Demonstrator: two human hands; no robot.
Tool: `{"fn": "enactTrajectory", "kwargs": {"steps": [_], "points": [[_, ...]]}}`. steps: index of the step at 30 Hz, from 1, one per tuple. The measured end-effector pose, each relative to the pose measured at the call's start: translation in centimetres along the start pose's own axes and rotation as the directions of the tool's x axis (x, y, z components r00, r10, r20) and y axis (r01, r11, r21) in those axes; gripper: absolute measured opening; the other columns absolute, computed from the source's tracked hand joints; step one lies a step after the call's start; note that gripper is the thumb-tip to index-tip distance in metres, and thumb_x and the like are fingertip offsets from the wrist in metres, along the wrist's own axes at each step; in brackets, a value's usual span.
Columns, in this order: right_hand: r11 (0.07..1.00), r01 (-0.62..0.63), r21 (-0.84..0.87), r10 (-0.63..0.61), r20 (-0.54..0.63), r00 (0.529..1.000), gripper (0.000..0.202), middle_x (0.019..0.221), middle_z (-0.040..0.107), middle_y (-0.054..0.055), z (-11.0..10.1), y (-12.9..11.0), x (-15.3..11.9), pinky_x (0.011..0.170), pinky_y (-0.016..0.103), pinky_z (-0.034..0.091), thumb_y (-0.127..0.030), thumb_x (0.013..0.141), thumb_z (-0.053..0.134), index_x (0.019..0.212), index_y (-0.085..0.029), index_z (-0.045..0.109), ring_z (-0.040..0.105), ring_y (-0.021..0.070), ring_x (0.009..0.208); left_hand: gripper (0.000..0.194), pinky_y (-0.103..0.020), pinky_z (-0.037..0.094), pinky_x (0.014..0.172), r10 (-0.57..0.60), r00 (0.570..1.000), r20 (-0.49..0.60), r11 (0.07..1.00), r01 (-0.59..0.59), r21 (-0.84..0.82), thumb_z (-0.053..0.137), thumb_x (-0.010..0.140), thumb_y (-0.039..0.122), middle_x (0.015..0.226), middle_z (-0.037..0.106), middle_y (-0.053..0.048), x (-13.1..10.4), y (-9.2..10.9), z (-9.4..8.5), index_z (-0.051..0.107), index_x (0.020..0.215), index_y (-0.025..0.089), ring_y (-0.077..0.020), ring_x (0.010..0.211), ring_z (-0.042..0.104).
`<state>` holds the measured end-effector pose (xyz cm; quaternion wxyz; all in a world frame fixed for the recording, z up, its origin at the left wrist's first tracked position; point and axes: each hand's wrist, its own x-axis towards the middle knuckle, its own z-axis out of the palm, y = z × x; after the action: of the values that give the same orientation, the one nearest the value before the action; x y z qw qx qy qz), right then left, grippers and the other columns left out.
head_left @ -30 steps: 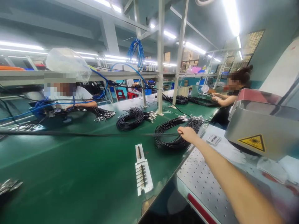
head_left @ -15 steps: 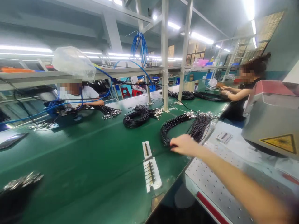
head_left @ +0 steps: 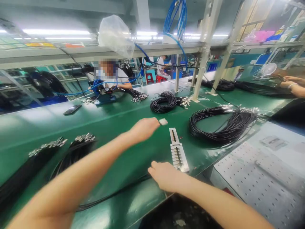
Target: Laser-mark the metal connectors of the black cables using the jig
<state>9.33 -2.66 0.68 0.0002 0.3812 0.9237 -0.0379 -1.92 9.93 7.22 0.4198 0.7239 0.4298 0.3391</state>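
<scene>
My left hand (head_left: 146, 128) is closed over the green bench, with a small silvery connector end (head_left: 163, 121) sticking out past its fingertips. My right hand (head_left: 164, 175) is closed around thin black cables (head_left: 128, 187), which trail away to the left across the bench. Just beyond the right hand lies a white slotted fixture (head_left: 179, 157), with a smaller white slotted block (head_left: 174, 136) touching its far end. Whether the connector in my left hand belongs to the cables in my right cannot be made out.
Bundles of black cables (head_left: 16, 178) with silvery ends lie at left. A looped cable bundle (head_left: 209, 133) lies right, a smaller coil (head_left: 163, 103) farther back. A perforated metal plate (head_left: 257, 178) borders the bench. A phone (head_left: 72, 109) and shelf posts (head_left: 201, 68) stand beyond; co-workers sit opposite and right.
The view has swung left. My right hand has moved from beside the looped bundle to the near side of the fixture, now holding cables. My left hand has come into view.
</scene>
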Motion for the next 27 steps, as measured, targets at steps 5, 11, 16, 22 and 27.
{"fn": "enactTrajectory", "kwargs": {"steps": [5,11,16,22,27], "points": [[0.997,-0.026,-0.072,0.016,-0.14,0.99,0.016,0.083,0.056,0.009,1.4,1.7,-2.3,0.071,0.035,0.044,-0.007,0.078,0.044,0.087,-0.013,0.056,0.053,0.0219,0.081,0.013,-0.034,0.041,0.078,0.049,0.973,0.224,0.972,-0.098,0.212,0.057,0.081,0.027,0.069,0.052,-0.002,-2.6,-5.1,7.4,0.058,0.07,0.02,-0.0189,0.071,0.052],[0.978,-0.066,0.2,0.146,-0.416,0.897,0.021,0.092,0.057,0.009,2.9,5.0,-6.0,0.08,0.038,0.042,-0.012,0.087,0.041,0.1,-0.015,0.056,0.05,0.0216,0.09,0.023,-0.034,0.04,0.083,0.121,0.93,0.346,0.843,-0.28,0.458,0.038,0.089,0.026,0.092,0.056,-0.008,-3.0,-6.3,7.0,0.059,0.095,0.019,-0.0215,0.089,0.05],[0.853,-0.161,0.497,0.459,-0.565,0.685,0.02,0.094,0.058,0.007,3.8,9.7,-7.0,0.079,0.035,0.045,-0.017,0.089,0.041,0.101,-0.02,0.057,0.053,0.0188,0.09,0.008,-0.03,0.041,0.078,-0.042,0.901,0.432,0.802,-0.228,0.552,0.052,0.081,0.02,0.084,0.057,-0.004,-1.5,-6.4,5.7,0.06,0.08,0.017,-0.0188,0.083,0.052],[0.811,-0.146,0.567,0.496,-0.531,0.687,0.027,0.098,0.056,0.006,4.8,11.3,-6.1,0.081,0.033,0.046,-0.018,0.09,0.037,0.105,-0.022,0.058,0.055,0.0178,0.093,0.016,-0.026,0.041,0.069,-0.075,0.909,0.409,0.818,-0.179,0.547,0.04,0.086,0.02,0.081,0.061,-0.001,-1.5,-6.1,5.7,0.056,0.085,0.019,-0.016,0.074,0.055],[0.776,-0.196,0.599,0.559,-0.512,0.652,0.034,0.102,0.052,0.006,4.9,11.3,-6.1,0.079,0.029,0.047,-0.014,0.089,0.034,0.113,-0.023,0.056,0.055,0.0157,0.092,0.021,-0.028,0.042,0.071,-0.08,0.916,0.392,0.764,-0.196,0.615,0.035,0.089,0.022,0.088,0.064,-0.002,-1.7,-6.2,6.0,0.056,0.089,0.02,-0.0186,0.081,0.059]]}}
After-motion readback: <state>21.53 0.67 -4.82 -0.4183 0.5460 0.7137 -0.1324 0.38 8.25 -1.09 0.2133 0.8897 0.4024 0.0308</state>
